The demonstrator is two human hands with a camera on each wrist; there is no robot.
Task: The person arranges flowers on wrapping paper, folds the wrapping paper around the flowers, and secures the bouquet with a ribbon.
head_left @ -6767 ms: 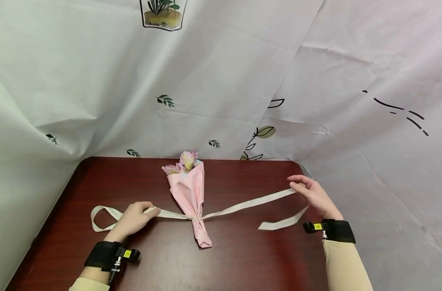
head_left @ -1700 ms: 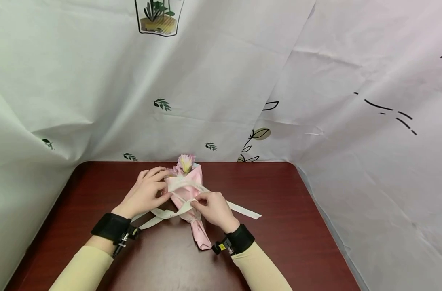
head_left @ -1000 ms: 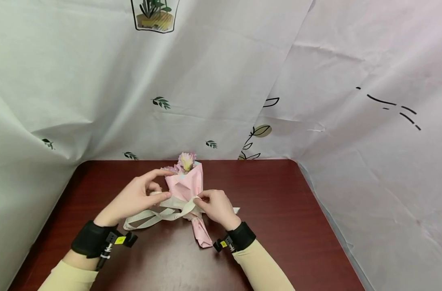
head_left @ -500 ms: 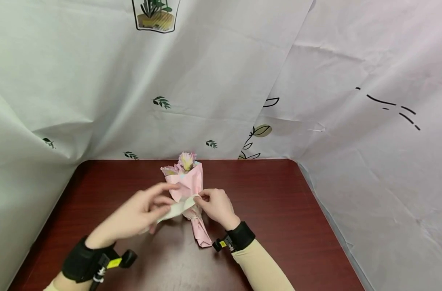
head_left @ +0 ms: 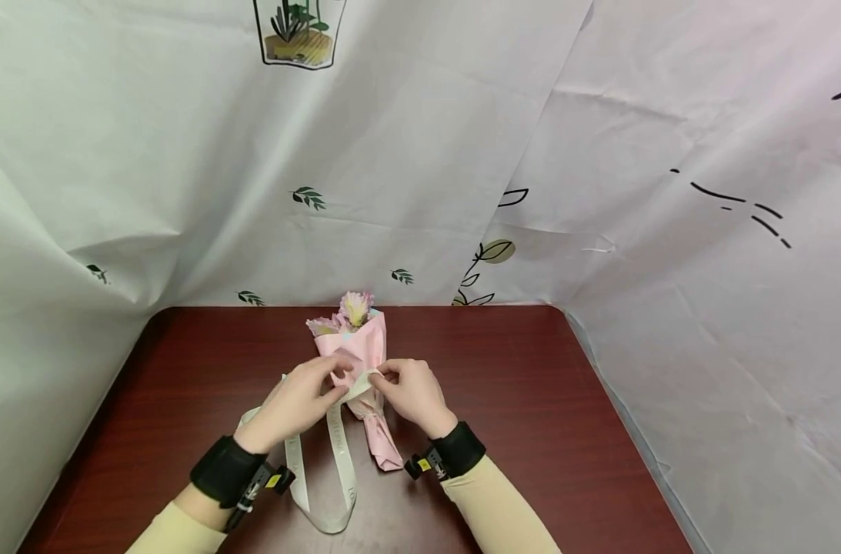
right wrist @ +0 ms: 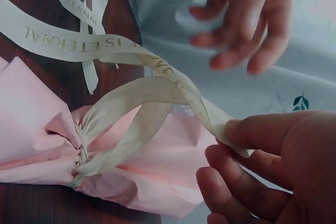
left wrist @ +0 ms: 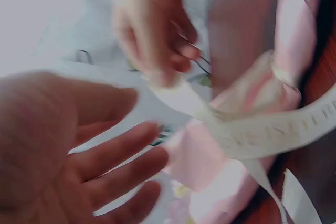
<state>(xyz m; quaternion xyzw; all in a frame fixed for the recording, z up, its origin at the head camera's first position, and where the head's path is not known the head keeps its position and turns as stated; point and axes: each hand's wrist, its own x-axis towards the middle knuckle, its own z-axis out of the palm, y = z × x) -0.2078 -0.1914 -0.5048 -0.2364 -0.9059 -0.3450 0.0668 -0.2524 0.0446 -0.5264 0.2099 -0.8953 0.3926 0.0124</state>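
Note:
A bouquet in pink paper (head_left: 354,346) lies on the table, its pink-and-yellow flowers (head_left: 355,308) toward the far edge. Cream ribbon (right wrist: 52,43) with gold lettering is tied round the paper's gathered neck. My right hand (head_left: 413,396) pinches the ribbon between thumb and forefinger above the wrap; in the right wrist view a loop stands up from the knot. Close by on the left, my left hand (head_left: 297,406) hovers with fingers spread and loosely bent, holding nothing in the left wrist view. A long ribbon tail hangs below it in a U shape on the table.
The dark red wooden table (head_left: 517,431) has rounded far corners. White cloth (head_left: 420,154) printed with leaves and a plant jar hangs behind it and along both sides. Each wrist wears a black strap (head_left: 229,471) with a small camera.
Earlier my hands held the ribbon stretched out to both sides; now they are together over the bouquet. In the last second my left hand dipped and came back, shifting the ribbon tail nearer.

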